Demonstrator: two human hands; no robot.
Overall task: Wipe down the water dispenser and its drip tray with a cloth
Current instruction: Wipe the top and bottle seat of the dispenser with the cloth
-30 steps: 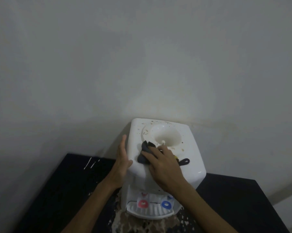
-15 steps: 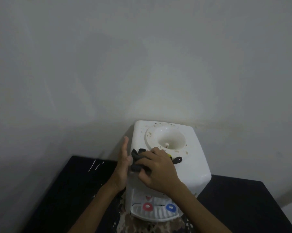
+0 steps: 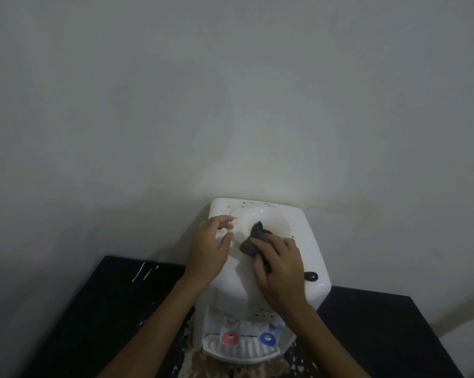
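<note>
The right hand [image 3: 281, 268], just right of the frame's centre and low, had its fingers closed over a dark grey cloth [image 3: 253, 242], pressing it flat against the top of the water dispenser [image 3: 309, 241]; the cloth bunched out past the fingertips, one corner poking up into the round bowl-shaped well [image 3: 274, 223] in the top; a dark loop [image 3: 311, 276] lay on the top just to the right of that hand. The left hand [image 3: 210, 251], immediately left of the cloth, lay on the top's left edge, empty, its fingers loosely curled and slightly apart, the thumb pointing towards the cloth without touching it; both forearms ran down to the bottom edge of the frame. The white dispenser stood low in the frame, a little right of centre, its back against a plain grey wall [image 3: 230, 105]; dark specks dotted the back rim of its top. Below the hands sat a red tap [image 3: 229, 337] and a blue tap [image 3: 267, 338], side by side above the ribbed white drip tray [image 3: 241, 350]. The dispenser rested on a black table [image 3: 94, 309], marked with white streaks at the left and pale flecks around the tray.
</note>
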